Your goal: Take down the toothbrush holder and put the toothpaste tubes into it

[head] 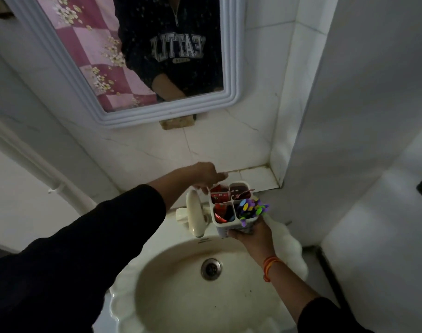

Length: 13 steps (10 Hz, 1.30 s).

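The toothbrush holder (231, 207), a white tub split into four compartments, is being held upright over the back rim of the sink (181, 296), just right of the tap (195, 212), its open top facing up toward the camera. The two left compartments are holding red toothpaste tubes (220, 197), standing on end with their long axes roughly vertical and ends poking above the rim. The far right compartment is showing something dark red, too dim to identify. The near right compartment is carrying a cluster of purple, yellow and green bits (252, 207), spilling over the edge. The right hand (249, 233) is cupping the holder from below and from the near side, fingers (234, 234) curled closed around its base; an orange band is sitting on that wrist. The left hand (206, 175) is hovering over the far left corner, fingers (220, 176) bent downward and nearly closed at the rim beside the tubes; whether they are pinching a tube cannot be told. A mirror (137, 56) is hanging on the tiled wall above.
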Tool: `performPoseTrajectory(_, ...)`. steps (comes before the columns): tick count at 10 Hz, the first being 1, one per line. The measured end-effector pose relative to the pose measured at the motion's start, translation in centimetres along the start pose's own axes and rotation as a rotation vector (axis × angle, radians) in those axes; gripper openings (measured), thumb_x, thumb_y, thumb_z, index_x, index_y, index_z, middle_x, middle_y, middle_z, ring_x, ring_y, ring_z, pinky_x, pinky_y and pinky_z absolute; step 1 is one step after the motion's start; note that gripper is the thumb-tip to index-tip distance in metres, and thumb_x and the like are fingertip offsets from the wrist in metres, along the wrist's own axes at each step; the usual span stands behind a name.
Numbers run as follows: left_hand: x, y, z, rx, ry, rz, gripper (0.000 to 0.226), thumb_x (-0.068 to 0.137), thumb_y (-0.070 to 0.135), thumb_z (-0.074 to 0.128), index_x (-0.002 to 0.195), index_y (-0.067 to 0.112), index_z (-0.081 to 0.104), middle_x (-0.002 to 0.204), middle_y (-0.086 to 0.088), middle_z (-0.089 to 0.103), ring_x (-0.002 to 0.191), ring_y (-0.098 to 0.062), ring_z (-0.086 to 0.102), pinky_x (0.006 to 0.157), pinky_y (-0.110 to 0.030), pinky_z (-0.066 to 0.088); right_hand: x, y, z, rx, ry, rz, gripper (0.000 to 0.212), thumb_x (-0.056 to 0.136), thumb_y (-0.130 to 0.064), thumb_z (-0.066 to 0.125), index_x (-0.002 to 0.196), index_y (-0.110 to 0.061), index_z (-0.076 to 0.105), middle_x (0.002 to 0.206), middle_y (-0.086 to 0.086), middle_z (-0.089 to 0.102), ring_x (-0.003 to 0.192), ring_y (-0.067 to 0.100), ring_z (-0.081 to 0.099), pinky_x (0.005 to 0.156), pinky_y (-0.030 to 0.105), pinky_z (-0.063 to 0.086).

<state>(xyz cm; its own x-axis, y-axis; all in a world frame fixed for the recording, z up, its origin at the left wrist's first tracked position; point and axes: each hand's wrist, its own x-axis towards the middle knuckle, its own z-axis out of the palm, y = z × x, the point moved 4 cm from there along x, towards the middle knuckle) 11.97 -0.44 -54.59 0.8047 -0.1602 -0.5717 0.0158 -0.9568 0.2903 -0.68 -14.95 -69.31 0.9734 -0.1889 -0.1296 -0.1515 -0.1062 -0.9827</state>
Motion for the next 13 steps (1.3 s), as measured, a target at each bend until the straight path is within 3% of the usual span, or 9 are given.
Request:
performPoseTrajectory(1,1.3,0.2,1.0,0.007,-0.030,0.006,0.075,0.095,0.070,0.041,0.099,0.000,0.069,0.091,-0.017,0.078,0.075,-0.028,0.075,0.078,-0.039,0.061,0.3,0.3,-0.3,0.033,0.002,0.005,0.069,0.054,0.003,0.090,0.110,-0.024,0.061,0.101,-0.017,0.067,0.092,-0.017,0.060,0.071,0.004,0.047)
performPoseTrajectory(2,2.3,0.6,0.6,-0.067,0.057,0.017,0.071,0.094,0.070,0.043,0.086,0.005,0.070,0.073,-0.010,0.075,0.063,-0.021,0.070,0.063,-0.031,0.056,1.0,0.0,-1.1,0.049,0.031,-0.005,0.067,0.054,-0.010,0.091,0.113,-0.026,0.063,0.104,-0.011,0.072,0.101,0.002,0.066,0.078,0.020,0.056)
performPoseTrajectory(3,3.4,1.0,-0.7,-0.307,0.135,-0.020,0.068,0.092,0.069,0.047,0.091,0.005,0.070,0.078,-0.009,0.075,0.063,-0.020,0.069,0.061,-0.028,0.052,3.0,-0.9,-2.3,0.048,0.076,-0.032,0.066,0.051,-0.027,0.089,0.113,-0.030,0.065,0.105,-0.010,0.074,0.102,0.009,0.068,0.084,0.044,0.059)
performPoseTrajectory(5,8.0,2.5,-0.3,-0.881,0.193,-0.074,0.094,0.053,0.082,0.062,0.116,0.013,0.067,0.113,-0.012,0.073,0.091,-0.033,0.072,0.079,-0.038,0.060,8.1,-3.4,-4.8,-0.035,0.175,-0.081,0.068,0.063,-0.009,0.086,0.123,-0.024,0.059,0.109,-0.006,0.070,0.101,0.013,0.065,0.085,0.030,0.054)
performPoseTrajectory(6,8.6,3.4,0.5,-1.057,0.191,-0.070,0.083,0.059,0.074,0.066,0.115,0.012,0.067,0.109,-0.013,0.075,0.101,-0.035,0.073,0.095,-0.048,0.059,9.8,-2.7,-5.8,-0.071,0.192,-0.071,0.069,0.069,-0.001,0.079,0.131,-0.020,0.055,0.111,0.001,0.070,0.102,0.018,0.066,0.083,0.024,0.051)
performPoseTrajectory(7,7.1,4.5,0.6,-1.209,0.174,-0.053,0.062,0.080,0.059,0.065,0.115,0.008,0.064,0.095,-0.013,0.074,0.091,-0.031,0.072,0.098,-0.046,0.057,10.5,-2.6,-6.4,-0.125,0.237,-0.087,0.069,0.074,0.004,0.068,0.137,-0.019,0.052,0.102,0.000,0.069,0.094,0.019,0.066,0.077,0.017,0.046)
performPoseTrajectory(9,5.3,6.8,1.8,-1.411,0.046,-0.134,0.054,0.095,0.059,0.046,0.100,0.009,0.064,0.096,-0.014,0.068,0.089,-0.029,0.065,0.104,-0.047,0.050,10.4,-1.9,-5.9,-0.191,0.369,-0.090,0.059,0.079,-0.003,0.072,0.134,-0.018,0.058,0.100,0.010,0.074,0.089,0.020,0.066,0.072,0.010,0.039)
performPoseTrajectory(11,5.0,8.2,1.7,-1.486,0.155,-0.111,0.043,0.099,0.050,0.048,0.093,0.010,0.059,0.085,-0.010,0.062,0.078,-0.023,0.062,0.100,-0.043,0.051,12.1,-2.3,-6.5,-0.158,0.374,-0.022,0.062,0.078,-0.005,0.073,0.137,-0.018,0.056,0.098,0.012,0.075,0.091,0.024,0.067,0.085,0.021,0.047)
performPoseTrajectory(13,4.7,7.3,2.9,-1.502,0.169,-0.108,0.042,0.101,0.047,0.046,0.097,0.007,0.060,0.093,-0.011,0.064,0.084,-0.023,0.061,0.078,-0.032,0.049,12.0,-2.0,-7.0,-0.181,0.314,0.004,0.056,0.081,-0.015,0.072,0.135,-0.018,0.057,0.100,0.008,0.073,0.092,0.018,0.061,0.094,0.028,0.050)
